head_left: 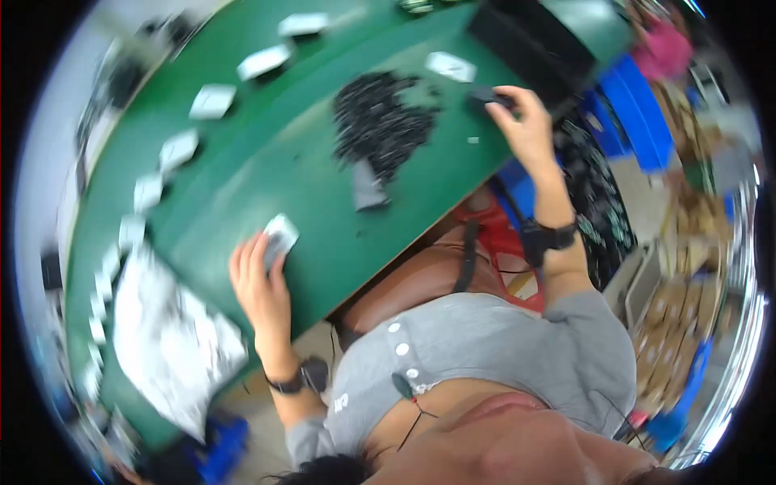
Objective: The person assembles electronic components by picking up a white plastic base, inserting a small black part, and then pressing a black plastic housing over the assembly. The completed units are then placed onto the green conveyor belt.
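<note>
Blurred view down over a green worktop, edge curving w/ the lens.

Left hand flat-ish on the worktop near its front edge, fingers curled round a small white-grey packet — gripping its lower end, packet tilted, resting on the green surface. Black wristband on that wrist.

Right hand stretched out to the far right part of the worktop, fingertips pinching a small dark part just beside the edge. Fingers pressed together on it; blur hides exact grip. Black watch on that wrist.

Between the hands: heap of small black parts, spread loosely mid-worktop, w/ a grey flat piece at its near side, touching the heap. White packet just beyond the heap, near the right hand.

More white packets in a curved row along the far and left side of the worktop, well apart from both hands. Large crumpled clear bag at the left, near the left hand. Black box at the far right corner. Blue bins beside the worktop on the right — cardboard boxes further right on the floor.
</note>
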{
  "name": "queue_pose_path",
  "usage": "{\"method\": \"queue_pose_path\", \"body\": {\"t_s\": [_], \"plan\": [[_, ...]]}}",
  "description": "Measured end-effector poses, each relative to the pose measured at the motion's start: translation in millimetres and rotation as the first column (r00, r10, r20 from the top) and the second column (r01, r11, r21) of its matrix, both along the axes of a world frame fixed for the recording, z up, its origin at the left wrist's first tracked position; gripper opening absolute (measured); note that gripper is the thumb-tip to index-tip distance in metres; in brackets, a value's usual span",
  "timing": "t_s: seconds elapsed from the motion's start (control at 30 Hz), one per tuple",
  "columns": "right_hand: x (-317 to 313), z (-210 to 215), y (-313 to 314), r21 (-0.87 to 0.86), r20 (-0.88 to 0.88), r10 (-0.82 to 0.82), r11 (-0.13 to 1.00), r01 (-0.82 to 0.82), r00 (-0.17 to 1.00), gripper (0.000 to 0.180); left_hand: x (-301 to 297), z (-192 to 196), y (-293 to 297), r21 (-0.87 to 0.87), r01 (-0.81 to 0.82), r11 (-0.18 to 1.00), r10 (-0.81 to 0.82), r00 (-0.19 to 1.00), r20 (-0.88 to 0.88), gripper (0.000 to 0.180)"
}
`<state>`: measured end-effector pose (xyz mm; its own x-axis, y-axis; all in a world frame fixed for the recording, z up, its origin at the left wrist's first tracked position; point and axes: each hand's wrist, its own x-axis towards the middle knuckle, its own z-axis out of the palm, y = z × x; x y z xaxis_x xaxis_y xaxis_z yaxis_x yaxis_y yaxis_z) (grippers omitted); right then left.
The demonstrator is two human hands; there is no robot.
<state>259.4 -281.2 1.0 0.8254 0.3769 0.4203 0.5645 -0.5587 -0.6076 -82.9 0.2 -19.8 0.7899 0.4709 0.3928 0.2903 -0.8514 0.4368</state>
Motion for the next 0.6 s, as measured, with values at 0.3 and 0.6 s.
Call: {"method": "queue_pose_path", "body": {"t_s": [0.3,0.6], "plan": [[-114.0,57.0,152.7,-0.012,0.095,0.787,0.614,-0.789,0.610,0.037,-9.4,3.4,2.9,-0.138,-0.069,0.988,0.095,0.977,0.190,0.050],[-165.8,17.9,208.2,-0.144,-0.007,0.954,0.297,-0.944,0.301,0.037,-27.6,-3.1,-3.5,-0.279,-0.078,0.957,0.155,0.951,0.266,0.049]]}}
